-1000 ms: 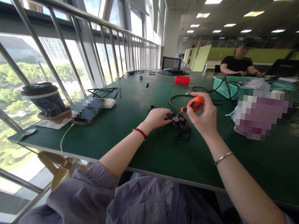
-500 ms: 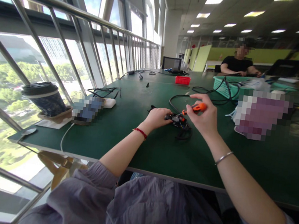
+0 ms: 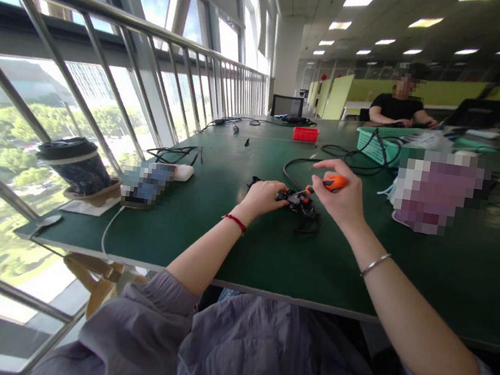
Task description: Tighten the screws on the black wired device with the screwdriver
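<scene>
A small black device (image 3: 301,203) with an orange part and a loop of black cable lies on the green table (image 3: 268,258) in front of me. My left hand (image 3: 266,197) is closed around its left end, thumb and fingers pinching it. In my right hand (image 3: 342,195) is a screwdriver (image 3: 333,184) with an orange handle, held tilted between thumb and fingers. Its shaft slopes down to the left, and the tip meets the top of the device. The exact spot under the tip is too small to make out.
A lidded cup (image 3: 77,166) in a holder and a phone (image 3: 148,184) stand at the left by the railing (image 3: 159,38). Beyond the device are a red box (image 3: 305,134) and a green basket (image 3: 379,145) with cables. A purple pouch-like item (image 3: 439,195) lies right. Across the table sits a person (image 3: 398,109).
My right hand has shifted very slightly, its index finger a little lower, and the screwdriver handle has moved a touch to the right. My left hand keeps its place on the device.
</scene>
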The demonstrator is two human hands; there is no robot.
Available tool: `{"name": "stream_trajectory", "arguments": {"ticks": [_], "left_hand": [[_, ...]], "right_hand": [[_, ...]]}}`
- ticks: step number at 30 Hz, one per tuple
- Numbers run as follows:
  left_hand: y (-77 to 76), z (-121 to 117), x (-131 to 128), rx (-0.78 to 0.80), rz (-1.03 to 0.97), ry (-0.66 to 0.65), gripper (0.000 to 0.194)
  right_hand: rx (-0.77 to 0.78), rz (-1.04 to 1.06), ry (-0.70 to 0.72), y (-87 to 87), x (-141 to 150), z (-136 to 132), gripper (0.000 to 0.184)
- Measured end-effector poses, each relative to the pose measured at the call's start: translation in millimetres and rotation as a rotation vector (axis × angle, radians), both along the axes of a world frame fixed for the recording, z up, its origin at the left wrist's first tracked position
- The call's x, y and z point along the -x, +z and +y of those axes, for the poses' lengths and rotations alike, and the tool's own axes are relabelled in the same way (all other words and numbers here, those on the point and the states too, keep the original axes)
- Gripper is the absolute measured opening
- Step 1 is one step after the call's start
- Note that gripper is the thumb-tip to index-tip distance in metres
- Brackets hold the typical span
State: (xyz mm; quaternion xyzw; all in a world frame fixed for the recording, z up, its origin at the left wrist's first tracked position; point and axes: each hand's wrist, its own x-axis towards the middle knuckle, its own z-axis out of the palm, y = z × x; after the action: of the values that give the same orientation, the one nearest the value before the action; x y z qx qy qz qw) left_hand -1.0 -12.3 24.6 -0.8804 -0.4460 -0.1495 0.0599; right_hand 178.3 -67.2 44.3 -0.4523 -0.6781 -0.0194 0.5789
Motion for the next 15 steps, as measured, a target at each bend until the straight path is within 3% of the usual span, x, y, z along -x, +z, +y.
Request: {"name": "stream_trajectory", "arguments": {"ticks": [4,7,10,13,15], "left_hand": [[1.1,-0.4,-0.4,0.011,0.002,0.004,0.03],[1.2,-0.3,-0.5,0.017,0.003,0.006,0.029],[0.7,0.0,-0.3,0.011,0.0,0.002,0.03],[0.0,0.4,0.1,0.002,-0.001,-0.002,0.029],[-0.3,0.7,0.4,-0.003,0.002,-0.001,0.029]], "right_hand": [[-0.102,0.034,0.051,-2.9,-1.7,4.5,0.043],[-0.086,0.051,0.06,-3.8,-3.7,6.7,0.047],[-0.028,0.038,0.012,-3.1,-4.3,6.0,0.039],[0.008,0.02,-0.019,-1.0,-3.3,3.5,0.012],[0.002,0.024,-0.003,0.5,-2.6,2.1,0.011]]}}
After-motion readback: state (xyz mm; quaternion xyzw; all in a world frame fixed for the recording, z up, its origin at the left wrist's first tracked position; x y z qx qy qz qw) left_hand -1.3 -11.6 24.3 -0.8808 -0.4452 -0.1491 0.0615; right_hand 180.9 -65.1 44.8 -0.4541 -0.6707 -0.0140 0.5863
